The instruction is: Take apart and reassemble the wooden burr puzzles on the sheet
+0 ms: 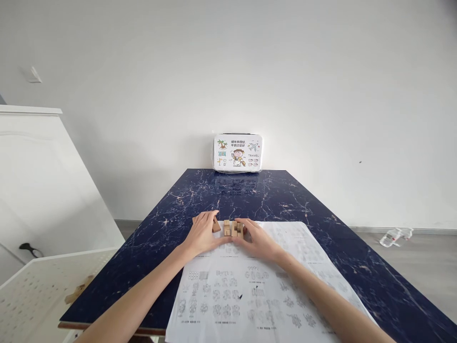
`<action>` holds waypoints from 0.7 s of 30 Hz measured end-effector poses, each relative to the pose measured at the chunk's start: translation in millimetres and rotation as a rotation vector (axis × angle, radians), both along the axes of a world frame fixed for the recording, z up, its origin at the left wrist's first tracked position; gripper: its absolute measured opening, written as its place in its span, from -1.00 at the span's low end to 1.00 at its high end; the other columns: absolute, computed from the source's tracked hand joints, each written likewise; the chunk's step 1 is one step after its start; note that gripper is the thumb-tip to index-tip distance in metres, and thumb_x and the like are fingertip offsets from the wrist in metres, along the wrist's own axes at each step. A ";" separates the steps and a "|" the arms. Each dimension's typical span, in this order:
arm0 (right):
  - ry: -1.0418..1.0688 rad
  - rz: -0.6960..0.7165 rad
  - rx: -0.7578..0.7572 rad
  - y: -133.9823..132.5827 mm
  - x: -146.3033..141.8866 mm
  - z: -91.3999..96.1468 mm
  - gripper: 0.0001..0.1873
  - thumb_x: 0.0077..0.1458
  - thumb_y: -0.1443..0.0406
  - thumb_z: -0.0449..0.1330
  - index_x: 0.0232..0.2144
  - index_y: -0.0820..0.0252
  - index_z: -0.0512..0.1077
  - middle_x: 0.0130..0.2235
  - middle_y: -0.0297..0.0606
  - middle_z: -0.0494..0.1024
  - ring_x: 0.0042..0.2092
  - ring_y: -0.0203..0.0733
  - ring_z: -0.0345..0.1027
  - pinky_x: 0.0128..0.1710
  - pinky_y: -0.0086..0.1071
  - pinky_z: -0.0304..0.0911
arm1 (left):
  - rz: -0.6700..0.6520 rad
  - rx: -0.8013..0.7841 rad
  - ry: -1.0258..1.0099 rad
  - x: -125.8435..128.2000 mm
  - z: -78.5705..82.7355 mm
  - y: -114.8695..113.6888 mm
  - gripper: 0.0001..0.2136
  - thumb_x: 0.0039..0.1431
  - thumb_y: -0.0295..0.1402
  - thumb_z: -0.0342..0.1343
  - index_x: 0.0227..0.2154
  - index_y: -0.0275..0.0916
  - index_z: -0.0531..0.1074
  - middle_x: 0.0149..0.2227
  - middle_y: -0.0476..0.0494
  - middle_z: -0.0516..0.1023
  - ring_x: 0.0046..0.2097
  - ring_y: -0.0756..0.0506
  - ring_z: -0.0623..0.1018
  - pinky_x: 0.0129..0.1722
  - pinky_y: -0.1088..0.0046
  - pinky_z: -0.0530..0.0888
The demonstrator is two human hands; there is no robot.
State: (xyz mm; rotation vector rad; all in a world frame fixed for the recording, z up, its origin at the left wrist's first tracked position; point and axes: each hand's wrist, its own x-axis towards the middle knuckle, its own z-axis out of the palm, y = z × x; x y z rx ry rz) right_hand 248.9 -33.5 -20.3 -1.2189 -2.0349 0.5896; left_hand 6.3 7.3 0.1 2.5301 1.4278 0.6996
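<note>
In the middle of the head view my two hands meet over a printed sheet. My right hand (259, 242) pinches a small notched wooden block (234, 229) between thumb and fingers, near the sheet's far edge. Just left of it stands another light notched wooden block (227, 228). My left hand (203, 234) has its fingers and thumb apart, with the thumb reaching toward the bottom of that light block. A darker brown wooden piece (216, 225) lies by the left fingers, which partly hide it. The printed instruction sheet (214, 262) shows rows of line-drawn assembly diagrams.
The dark blue marbled table (171, 209) narrows toward the wall. A white cartoon-printed case (238, 152) stands at its far end. At left are a white cabinet (43, 176) and a perforated white container (39, 281) with wooden pieces (79, 290). A clear plastic item (395, 237) lies right.
</note>
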 end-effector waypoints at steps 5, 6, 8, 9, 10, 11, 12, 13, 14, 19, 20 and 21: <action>0.001 0.071 0.035 -1.9 1.6 -1.4 -0.26 0.17 0.10 0.35 0.34 -0.02 0.25 0.31 -0.07 0.37 0.32 0.12 0.25 0.27 0.04 0.26 | 0.039 -0.053 -0.050 -2.6 -3.7 3.5 0.01 -0.10 0.31 0.30 0.32 -0.20 0.21 0.33 -0.46 0.30 0.35 -0.58 0.25 0.24 -0.18 0.27; 0.003 0.072 0.033 -1.3 1.8 -2.6 -0.26 0.17 0.11 0.35 0.34 -0.02 0.25 0.32 -0.07 0.35 0.33 0.12 0.24 0.28 0.05 0.25 | 0.050 -0.072 -0.052 -3.6 -4.5 4.6 0.04 -0.13 0.32 0.31 0.33 -0.21 0.20 0.33 -0.48 0.29 0.36 -0.60 0.23 0.24 -0.19 0.26; 0.010 0.067 0.025 0.8 2.0 -4.8 -0.29 0.20 0.12 0.32 0.34 0.01 0.25 0.33 -0.06 0.35 0.32 0.11 0.25 0.27 0.04 0.27 | 0.056 -0.084 -0.046 -5.6 -5.3 6.3 0.07 -0.14 0.33 0.31 0.34 -0.22 0.19 0.32 -0.49 0.31 0.35 -0.61 0.23 0.25 -0.19 0.25; 0.017 0.063 0.019 1.9 1.8 -5.7 -0.32 0.21 0.14 0.30 0.33 0.03 0.26 0.32 -0.05 0.35 0.30 0.10 0.28 0.24 0.03 0.30 | 0.050 -0.078 -0.040 -6.2 -5.2 6.7 0.06 -0.13 0.33 0.30 0.34 -0.21 0.19 0.31 -0.48 0.33 0.34 -0.60 0.25 0.25 -0.18 0.25; 0.026 0.060 0.014 3.0 1.6 -6.2 -0.34 0.22 0.16 0.29 0.32 0.04 0.27 0.31 -0.04 0.36 0.27 0.09 0.32 0.20 0.01 0.34 | 0.041 -0.070 -0.034 -6.5 -4.6 6.6 0.06 -0.12 0.34 0.30 0.34 -0.20 0.19 0.30 -0.47 0.35 0.33 -0.58 0.28 0.24 -0.17 0.25; 0.038 0.059 0.008 3.9 1.3 -6.5 -0.36 0.23 0.18 0.28 0.31 0.05 0.28 0.30 -0.03 0.36 0.22 0.07 0.37 0.16 -0.02 0.39 | 0.032 -0.063 -0.027 -6.4 -3.6 6.2 0.05 -0.11 0.34 0.29 0.34 -0.19 0.19 0.28 -0.45 0.37 0.31 -0.57 0.31 0.23 -0.15 0.27; 0.050 0.059 0.005 4.6 0.9 -6.5 -0.38 0.23 0.21 0.27 0.30 0.06 0.29 0.30 -0.03 0.37 0.17 0.04 0.42 0.11 -0.05 0.42 | 0.026 -0.057 -0.019 -5.9 -2.4 5.5 0.03 -0.10 0.34 0.28 0.34 -0.18 0.20 0.27 -0.44 0.39 0.29 -0.55 0.34 0.22 -0.14 0.28; 0.063 0.062 0.007 5.0 0.5 -6.3 -0.39 0.23 0.24 0.27 0.29 0.05 0.30 0.29 -0.03 0.38 0.12 0.01 0.45 0.07 -0.07 0.45 | 0.022 -0.053 -0.010 -5.2 -0.9 4.6 0.02 -0.09 0.35 0.27 0.33 -0.18 0.21 0.25 -0.42 0.41 0.26 -0.54 0.37 0.21 -0.12 0.30; 0.074 0.066 0.012 5.3 0.2 -6.1 -0.41 0.23 0.26 0.25 0.29 0.05 0.30 0.29 -0.04 0.38 0.09 -0.02 0.47 0.05 -0.09 0.46 | 0.019 -0.051 0.001 -4.4 0.5 3.7 0.00 -0.08 0.36 0.26 0.32 -0.18 0.22 0.23 -0.41 0.43 0.24 -0.53 0.39 0.19 -0.11 0.31; 0.085 0.094 0.021 4.3 -1.0 -5.2 -0.42 0.25 0.34 0.17 0.30 0.02 0.30 0.30 -0.09 0.40 0.06 -0.06 0.49 0.09 -0.08 0.44 | 0.009 -0.005 0.021 -2.6 0.6 3.3 -0.03 -0.08 0.38 0.23 0.26 -0.18 0.29 0.18 -0.38 0.46 0.22 -0.51 0.41 0.19 -0.10 0.31; 0.083 0.097 0.017 3.6 -1.1 -5.0 -0.41 0.26 0.36 0.15 0.31 0.01 0.29 0.30 -0.10 0.41 0.07 -0.06 0.49 0.12 -0.07 0.43 | 0.017 0.015 0.023 -3.3 -1.1 4.5 -0.02 -0.10 0.39 0.23 0.26 -0.19 0.28 0.20 -0.39 0.45 0.23 -0.51 0.39 0.23 -0.12 0.27; 0.082 0.101 0.013 2.9 -1.2 -4.6 -0.40 0.27 0.37 0.13 0.32 0.00 0.28 0.30 -0.12 0.41 0.09 -0.05 0.49 0.14 -0.06 0.41 | 0.033 0.033 0.027 -4.2 -3.0 6.0 0.01 -0.12 0.40 0.23 0.27 -0.20 0.27 0.22 -0.41 0.43 0.25 -0.52 0.37 0.26 -0.15 0.22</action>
